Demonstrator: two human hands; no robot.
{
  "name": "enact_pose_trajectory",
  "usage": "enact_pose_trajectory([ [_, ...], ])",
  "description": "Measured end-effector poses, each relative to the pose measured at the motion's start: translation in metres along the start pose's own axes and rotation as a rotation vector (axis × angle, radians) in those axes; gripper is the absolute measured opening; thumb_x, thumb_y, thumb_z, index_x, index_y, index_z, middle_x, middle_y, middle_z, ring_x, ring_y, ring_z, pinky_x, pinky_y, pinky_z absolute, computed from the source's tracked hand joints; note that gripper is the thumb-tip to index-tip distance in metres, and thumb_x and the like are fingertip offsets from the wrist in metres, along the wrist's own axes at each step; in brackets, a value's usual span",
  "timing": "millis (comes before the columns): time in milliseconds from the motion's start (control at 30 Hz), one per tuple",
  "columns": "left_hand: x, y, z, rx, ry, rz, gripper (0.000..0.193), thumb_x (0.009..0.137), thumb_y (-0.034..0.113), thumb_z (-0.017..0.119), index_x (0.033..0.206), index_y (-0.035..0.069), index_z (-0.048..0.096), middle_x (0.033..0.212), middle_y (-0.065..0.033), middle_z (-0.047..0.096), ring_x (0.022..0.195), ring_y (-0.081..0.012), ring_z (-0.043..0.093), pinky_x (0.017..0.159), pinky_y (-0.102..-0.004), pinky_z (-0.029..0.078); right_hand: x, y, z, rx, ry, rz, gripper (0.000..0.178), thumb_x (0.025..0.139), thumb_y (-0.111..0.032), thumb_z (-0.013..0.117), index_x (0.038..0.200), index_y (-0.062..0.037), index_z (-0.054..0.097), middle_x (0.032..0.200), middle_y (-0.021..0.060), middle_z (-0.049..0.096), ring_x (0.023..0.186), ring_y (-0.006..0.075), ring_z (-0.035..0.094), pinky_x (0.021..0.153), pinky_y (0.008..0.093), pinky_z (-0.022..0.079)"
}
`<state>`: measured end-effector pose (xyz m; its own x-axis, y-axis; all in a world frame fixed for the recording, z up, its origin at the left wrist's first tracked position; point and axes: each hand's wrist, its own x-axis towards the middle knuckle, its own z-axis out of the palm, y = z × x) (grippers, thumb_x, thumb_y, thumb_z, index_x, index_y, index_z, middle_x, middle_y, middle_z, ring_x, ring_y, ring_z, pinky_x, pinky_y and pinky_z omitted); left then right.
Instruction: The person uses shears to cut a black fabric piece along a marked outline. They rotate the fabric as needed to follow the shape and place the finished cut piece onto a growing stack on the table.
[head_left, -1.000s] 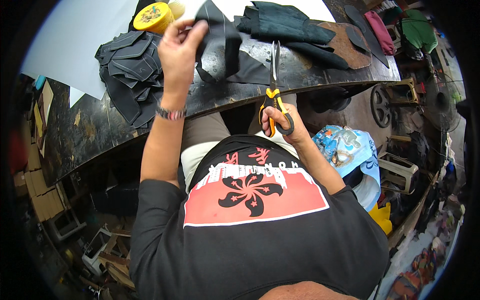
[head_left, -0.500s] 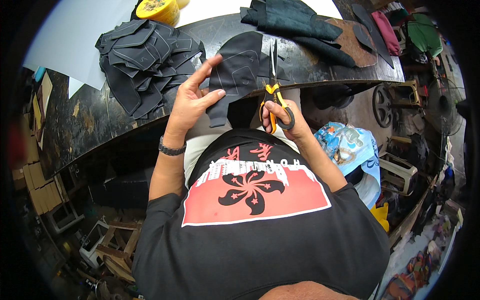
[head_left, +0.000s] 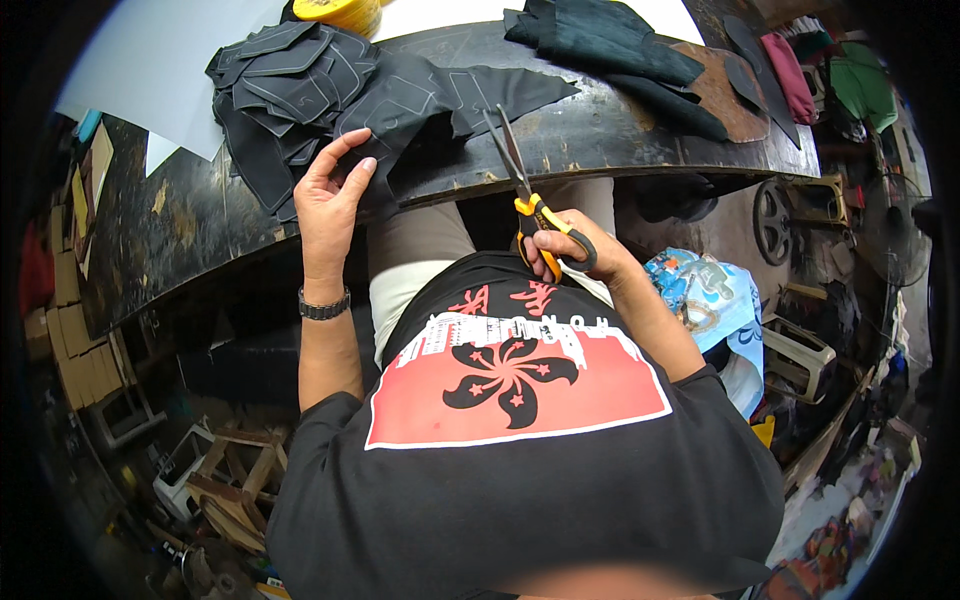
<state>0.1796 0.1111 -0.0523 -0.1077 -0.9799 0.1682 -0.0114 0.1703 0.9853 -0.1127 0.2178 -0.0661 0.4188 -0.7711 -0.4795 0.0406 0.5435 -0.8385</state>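
While the left hand (head_left: 335,195) lies open with fingers spread on the dark marked fabric piece (head_left: 440,105) at the black workbench (head_left: 620,135) edge, the right hand (head_left: 570,250), gripping orange-handled scissors (head_left: 525,185) with blades parted, should follow the chalk line with the cloth pressed taut.

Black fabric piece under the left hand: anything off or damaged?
No damage visible. The black fabric piece droops over the dark table edge under the left hand; the right hand holds open scissors clear of it.
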Motion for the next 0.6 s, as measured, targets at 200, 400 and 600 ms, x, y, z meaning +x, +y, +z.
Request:
enact_pose_trajectory([
  [200, -0.003, 0.013, -0.011, 0.614, -0.082, 0.168, 0.029, 0.08, 0.0, 0.065, 0.107, 0.009, 0.069, 0.086, -0.0046, 0.061, 0.074, -0.0149, 0.055, 0.072, -0.0263, 0.044, 0.003, -0.005, -0.012, -0.028, -0.075, 0.072, 0.041, 0.086, -0.041, 0.063, 0.078, -0.0011, 0.062, 0.068, 0.0078, 0.062, 0.059, 0.0141, 0.062, 0.053, 0.0254, 0.052],
  [400, -0.016, 0.025, 0.0, 0.875, 0.001, 0.178, 0.034, 0.08, 0.009, 0.068, 0.113, 0.013, 0.067, 0.117, -0.0177, 0.053, 0.108, -0.0343, 0.053, 0.094, -0.039, 0.043, 0.004, -0.007, -0.013, -0.068, -0.043, 0.121, 0.042, 0.083, -0.042, 0.063, 0.08, 0.0, 0.062, 0.069, 0.0084, 0.063, 0.06, 0.0152, 0.063, 0.054, 0.0255, 0.052],
  [600, -0.018, 0.024, 0.009, 0.868, 0.057, 0.229, 0.046, 0.076, 0.011, 0.073, 0.121, 0.011, 0.063, 0.131, -0.0182, 0.046, 0.119, -0.0341, 0.047, 0.101, -0.039, 0.039, 0.0, -0.009, -0.012, -0.138, -0.098, 0.127, 0.039, 0.082, -0.039, 0.067, 0.081, -0.0006, 0.062, 0.069, 0.0074, 0.062, 0.061, 0.0133, 0.062, 0.054, 0.0242, 0.051],
])
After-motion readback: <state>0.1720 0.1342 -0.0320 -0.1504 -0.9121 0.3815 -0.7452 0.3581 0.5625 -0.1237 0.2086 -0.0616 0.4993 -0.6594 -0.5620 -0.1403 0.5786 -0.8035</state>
